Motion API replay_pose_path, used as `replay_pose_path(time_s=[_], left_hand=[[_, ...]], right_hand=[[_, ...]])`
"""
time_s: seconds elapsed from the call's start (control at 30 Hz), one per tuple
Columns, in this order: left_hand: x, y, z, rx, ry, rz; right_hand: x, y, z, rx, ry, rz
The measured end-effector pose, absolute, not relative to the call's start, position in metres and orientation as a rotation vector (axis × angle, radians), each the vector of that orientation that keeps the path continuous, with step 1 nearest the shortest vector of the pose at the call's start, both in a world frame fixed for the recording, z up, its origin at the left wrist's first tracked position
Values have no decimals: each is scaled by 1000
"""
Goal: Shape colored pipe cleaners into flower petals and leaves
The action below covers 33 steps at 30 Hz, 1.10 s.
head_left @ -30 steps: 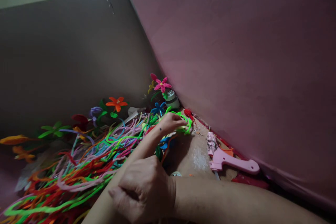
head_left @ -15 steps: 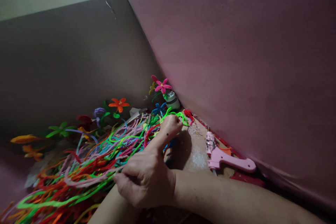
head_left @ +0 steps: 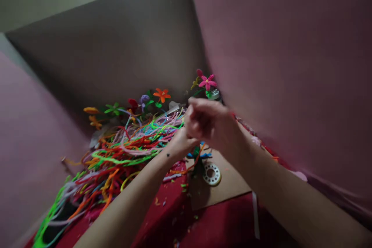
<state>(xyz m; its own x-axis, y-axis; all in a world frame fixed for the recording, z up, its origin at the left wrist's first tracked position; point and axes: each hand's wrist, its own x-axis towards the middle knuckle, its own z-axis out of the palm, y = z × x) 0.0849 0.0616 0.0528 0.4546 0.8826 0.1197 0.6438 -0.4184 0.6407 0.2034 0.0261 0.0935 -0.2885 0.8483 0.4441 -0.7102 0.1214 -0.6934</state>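
Note:
My left hand is closed in front of me, with its fingers mostly behind the right hand. Curled up against it is my right hand, slightly smeared by motion. Whatever the two hands hold between them is hidden. Just below the hands, a dark green and blue fuzzy piece with a thin orange strand stands over a brown board. A white ring-shaped spool with holes lies on that board. To the left spreads a big heap of coloured pipe cleaners.
Behind the heap stand pipe-cleaner flowers, among them an orange one and a pink one by a small jar. Red cloth with scraps lies in front. A pink wall rises at right, with the pink glue gun partly hidden.
The view has swung, so the heap appears lower and more of the board shows. My right hand has moved from across my left wrist up to my left hand.

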Motion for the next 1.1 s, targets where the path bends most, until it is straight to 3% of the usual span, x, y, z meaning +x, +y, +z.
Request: replay_pose_path(time_s=[0.1,0.3,0.57,0.77,1.0,1.1], left_hand=[[62,22,56,2299,1261,313],[16,-4,35,2516,1441,268],[27,12,-19,2531,1529,385],[25,6,-9,2597,1565,618],[8,-23,11,2975,1479,976],[-2,-38,19,3080,1456,1025]], right_hand=[[223,20,108,-154,-1089,1410],[220,1,107,-273,-1211,1295],[229,-16,76,-453,-1176,1150],[246,-24,39,-789,-1108,1015],[217,-11,25,-1012,-2172,137],[210,-2,28,-1054,-2329,-176]])
